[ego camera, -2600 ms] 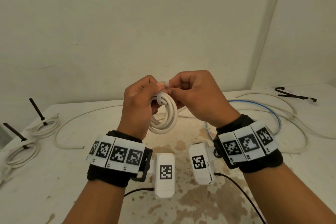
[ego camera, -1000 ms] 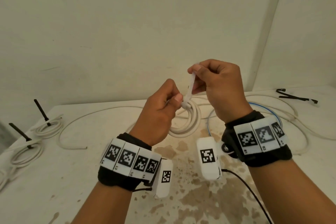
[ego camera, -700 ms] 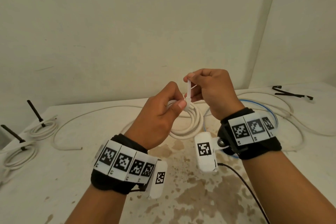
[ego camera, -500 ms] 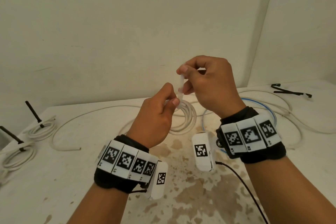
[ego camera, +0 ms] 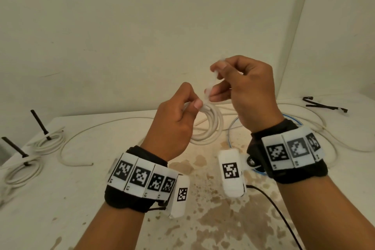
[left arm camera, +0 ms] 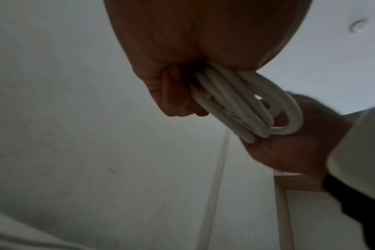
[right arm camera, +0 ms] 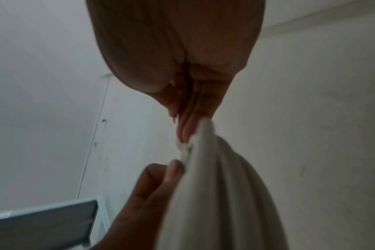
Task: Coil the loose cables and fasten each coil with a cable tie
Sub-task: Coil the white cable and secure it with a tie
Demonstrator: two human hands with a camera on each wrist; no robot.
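Both hands work above the tabletop (ego camera: pixel 60 199): the left hand (ego camera: pixel 174 119) grips the white cable coil (ego camera: pixel 211 126), and the right hand (ego camera: pixel 243 91) pinches the blurred white cable tie (ego camera: pixel 213 81) just above. Left wrist view: curled fingers (left arm camera: pixel 171 94) clasp the coil's loops (left arm camera: pixel 246 101). Right wrist view: fingers (right arm camera: pixel 188 121) pinch the tie; the coil (right arm camera: pixel 214 194) is smeared.

The white cable coil (ego camera: pixel 211 128) in my left hand (ego camera: pixel 172 126) has a smooth plastic-looking jacket with a faint sheen, its turns round and even in the left wrist view. The pale cable tie (ego camera: pixel 209 89) pinched in my right hand (ego camera: pixel 247 91) looks like translucent plastic, though blur hides its finish. The table (ego camera: pixel 60 199) is matt off-white, mottled with brown stains toward its near edge. My wristbands (ego camera: pixel 132 199) are black cloth carrying matt white plastic tiles printed with black codes. Black ties (ego camera: pixel 324 105) near the far right corner look like dull plastic.
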